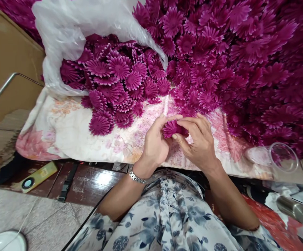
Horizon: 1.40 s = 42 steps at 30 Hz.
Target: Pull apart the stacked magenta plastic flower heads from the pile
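My left hand (155,141) and my right hand (198,139) meet over a floral cloth (70,130), both pinched on one magenta fabric flower (172,128). The left thumb and fingers curl round its left side. The right fingers press on its right edge. A silver watch band sits on my left wrist. Behind the hands lies a large heap of the same magenta flowers (245,52). More of them spill out of a white plastic bag (75,24) at the upper left.
A clear plastic cup (282,157) lies on its side at the right edge of the cloth. A metal cylinder (294,209) rests lower right. A yellow device (37,176) lies on the dark floor at left, a white dish (5,242) sits bottom left, and a metal rail (2,90) stands at far left.
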Each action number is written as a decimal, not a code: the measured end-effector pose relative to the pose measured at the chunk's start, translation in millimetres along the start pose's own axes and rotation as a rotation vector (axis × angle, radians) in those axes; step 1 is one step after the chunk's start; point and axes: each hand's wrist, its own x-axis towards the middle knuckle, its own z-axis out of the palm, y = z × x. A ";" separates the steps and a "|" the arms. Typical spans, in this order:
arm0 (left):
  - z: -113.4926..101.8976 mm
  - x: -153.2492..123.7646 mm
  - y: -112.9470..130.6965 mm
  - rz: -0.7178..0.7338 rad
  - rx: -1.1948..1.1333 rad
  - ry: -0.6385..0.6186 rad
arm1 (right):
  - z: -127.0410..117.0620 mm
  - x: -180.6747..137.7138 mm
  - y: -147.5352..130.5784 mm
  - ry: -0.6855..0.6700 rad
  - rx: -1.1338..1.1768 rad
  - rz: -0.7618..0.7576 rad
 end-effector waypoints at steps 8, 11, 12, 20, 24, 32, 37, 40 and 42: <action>-19.1 -10.4 -10.1 0.076 0.069 -0.082 | 0.4 -2.8 0.9 0.025 0.004 0.091; -20.1 -13.6 -15.5 0.119 0.085 -0.144 | 5.4 -4.6 1.1 -0.042 0.112 0.154; -20.8 -14.5 -17.2 0.126 0.087 -0.168 | 6.4 -5.2 1.8 -0.047 0.143 0.175; -25.0 -15.3 -22.9 0.133 0.093 -0.276 | 7.9 -6.8 4.9 0.022 0.324 0.216; -23.3 -14.2 -24.2 0.147 0.115 -0.235 | 10.0 -7.6 4.3 0.054 0.216 0.139; -21.2 -10.2 -25.4 0.181 0.200 -0.073 | 18.0 -12.6 1.9 0.083 0.078 0.077; -16.5 -7.1 -23.7 0.257 0.246 0.075 | 2.4 -12.8 0.8 -0.063 -0.132 0.062; -14.0 -8.1 -19.2 0.250 0.264 0.071 | -43.0 -20.7 9.3 -0.008 -0.271 0.070; -14.2 -9.3 -16.0 0.261 0.276 0.081 | -83.3 -34.1 18.7 0.050 -0.458 0.136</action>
